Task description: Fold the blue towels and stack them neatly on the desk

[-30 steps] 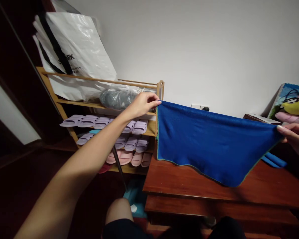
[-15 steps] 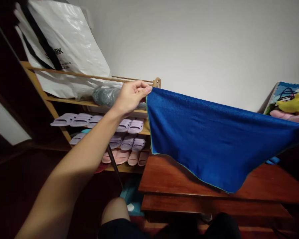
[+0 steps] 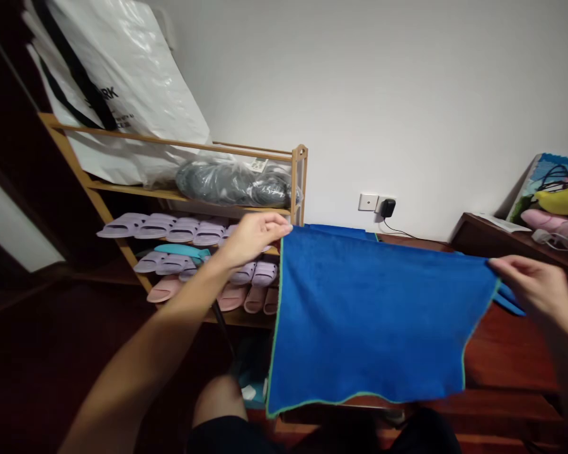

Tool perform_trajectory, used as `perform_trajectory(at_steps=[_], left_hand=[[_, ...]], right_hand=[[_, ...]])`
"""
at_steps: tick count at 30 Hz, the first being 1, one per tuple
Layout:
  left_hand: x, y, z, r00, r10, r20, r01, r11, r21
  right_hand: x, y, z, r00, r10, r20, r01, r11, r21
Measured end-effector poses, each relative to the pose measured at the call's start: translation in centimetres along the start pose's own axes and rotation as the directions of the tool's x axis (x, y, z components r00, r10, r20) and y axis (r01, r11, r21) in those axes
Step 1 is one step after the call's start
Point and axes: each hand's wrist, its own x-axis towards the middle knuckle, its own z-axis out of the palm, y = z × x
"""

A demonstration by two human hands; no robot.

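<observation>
A blue cloth with a green stitched edge hangs spread out between my two hands, in front of a reddish-brown wooden table. My left hand pinches its upper left corner between thumb and fingers. At the upper right corner, my right hand is closed on the cloth in the same way. The cloth's lower edge dips past the table's front. More blue fabric lies on the table behind it, and another blue piece shows by my right hand.
On the left, a wooden rack holds purple slippers, pink slippers, a plastic-wrapped grey bundle and a large white bag. A black plug sits in the wall. A yellow plush is at the right.
Both hands have lowered, and my right hand has moved left into fuller view. The cloth now hangs lower and flatter, uncovering the wall sockets and the fabric behind.
</observation>
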Motion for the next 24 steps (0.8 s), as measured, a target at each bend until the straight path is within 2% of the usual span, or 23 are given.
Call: perform_trajectory(at_steps=[3,6,8,11,15,19,22,24], left_hand=[[1.2,-6.5,2.1,0.988,-0.138,0.070,0.132,0.988,0.081],[2.3,-12.3,4.5,0.972,-0.231,0.039,0.215,0.946,0.244],[3.1,-15.0,5.9,0.967,-0.255,-0.001,0.241,0.915,0.324],[4.1,-17.7,7.3,0.962,-0.267,-0.056,0.263,0.852,0.454],[5.3,-19.0,8.1,0.960,-0.260,-0.101,0.266,0.747,0.609],[4.5,-17.9,9.4,0.978,-0.194,-0.083,0.193,0.666,0.720],[2.7,-16.9,11.4,0.995,-0.082,0.057,0.011,0.656,0.755],[1.6,-16.9,12.7,0.973,-0.056,0.222,-0.137,0.636,0.760]], right_hand=[[1.3,1.8,5.1,0.966,0.040,0.256,-0.057,0.996,0.061],[2.0,4.6,10.1,0.932,0.039,0.361,-0.057,0.998,0.039],[2.4,6.5,12.9,0.915,0.042,0.401,-0.052,0.999,0.013],[3.2,8.9,16.1,0.903,0.058,0.427,-0.041,0.998,-0.050],[4.8,10.8,18.5,0.903,0.085,0.422,-0.007,0.983,-0.183],[4.9,10.3,20.2,0.930,0.085,0.357,0.043,0.942,-0.334],[2.7,8.9,22.0,0.934,0.015,0.358,0.131,0.915,-0.380],[0.9,8.1,23.2,0.897,-0.033,0.440,0.215,0.904,-0.371]])
